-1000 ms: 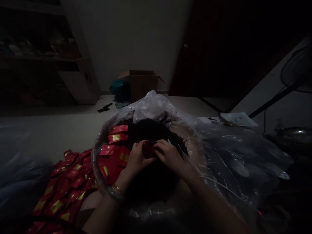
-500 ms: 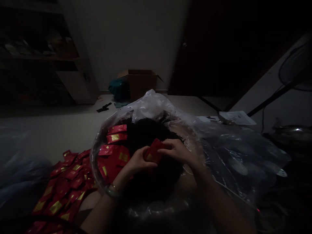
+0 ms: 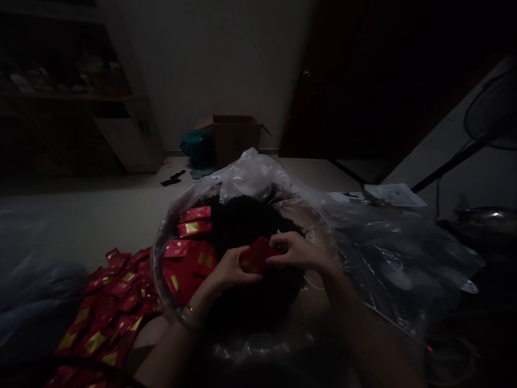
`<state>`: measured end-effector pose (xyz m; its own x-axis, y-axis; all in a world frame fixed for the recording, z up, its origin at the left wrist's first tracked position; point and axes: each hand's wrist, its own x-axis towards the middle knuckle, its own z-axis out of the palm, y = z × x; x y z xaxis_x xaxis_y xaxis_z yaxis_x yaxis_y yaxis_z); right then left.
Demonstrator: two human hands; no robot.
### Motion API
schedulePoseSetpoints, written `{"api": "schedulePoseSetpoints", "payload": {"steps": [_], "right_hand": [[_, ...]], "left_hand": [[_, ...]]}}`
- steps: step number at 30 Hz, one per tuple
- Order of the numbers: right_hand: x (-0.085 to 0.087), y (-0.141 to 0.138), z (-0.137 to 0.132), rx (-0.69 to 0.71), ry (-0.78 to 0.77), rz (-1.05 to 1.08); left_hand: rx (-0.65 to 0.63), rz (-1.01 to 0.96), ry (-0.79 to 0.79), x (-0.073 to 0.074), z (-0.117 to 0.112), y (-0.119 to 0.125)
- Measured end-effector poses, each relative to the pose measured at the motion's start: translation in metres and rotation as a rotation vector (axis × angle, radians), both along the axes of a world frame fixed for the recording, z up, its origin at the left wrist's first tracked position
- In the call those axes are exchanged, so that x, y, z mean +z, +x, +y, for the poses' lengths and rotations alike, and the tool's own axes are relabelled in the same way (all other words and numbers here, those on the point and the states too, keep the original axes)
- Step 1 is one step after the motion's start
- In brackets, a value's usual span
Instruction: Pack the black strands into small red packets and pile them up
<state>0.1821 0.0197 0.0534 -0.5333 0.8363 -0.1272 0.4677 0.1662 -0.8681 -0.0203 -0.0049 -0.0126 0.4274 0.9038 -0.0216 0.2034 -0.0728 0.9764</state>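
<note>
My left hand (image 3: 234,268) is closed on a small red packet (image 3: 255,257), gripping it between thumb and fingers. From the other side, the curled fingers of my right hand (image 3: 294,249) pinch the packet's right edge. Something small and pale shows by the right fingertips, too dim to make out. Below both hands lies a heap of black, crumbly loose material (image 3: 254,307), held in a round tub lined with clear plastic (image 3: 161,280). More red packets with gold labels (image 3: 193,228) rest inside the tub on its left.
A large pile of red packets (image 3: 95,328) spreads outside the tub at left. Clear plastic sheeting (image 3: 396,264) covers the right side. Against the wall stand an open cardboard box (image 3: 236,134) and a teal bag (image 3: 197,148). Papers (image 3: 396,195) lie at right. The room is dark.
My right hand has shifted slightly to the right along the packet, its fingers more curled. My left hand keeps hold of the packet in nearly the same place.
</note>
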Motion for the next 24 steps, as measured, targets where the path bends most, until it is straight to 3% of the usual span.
{"api": "schedulePoseSetpoints", "payload": {"steps": [8, 12, 15, 19, 24], "right_hand": [[0.006, 0.006, 0.003, -0.226, 0.023, 0.192], [0.003, 0.008, 0.005, -0.332, 0.102, 0.273], [0.003, 0.006, 0.003, -0.298, 0.229, 0.230], [0.003, -0.008, -0.005, -0.182, 0.373, 0.155], [-0.006, -0.021, -0.009, -0.129, 0.395, 0.050]], "left_hand": [[0.032, -0.057, 0.046, -0.006, 0.004, -0.002], [0.143, -0.028, 0.110, -0.005, 0.006, -0.004], [0.226, -0.006, 0.156, -0.006, 0.007, -0.006], [0.226, 0.061, 0.217, -0.007, 0.007, -0.005], [0.176, 0.127, 0.228, -0.003, 0.003, -0.003]]}}
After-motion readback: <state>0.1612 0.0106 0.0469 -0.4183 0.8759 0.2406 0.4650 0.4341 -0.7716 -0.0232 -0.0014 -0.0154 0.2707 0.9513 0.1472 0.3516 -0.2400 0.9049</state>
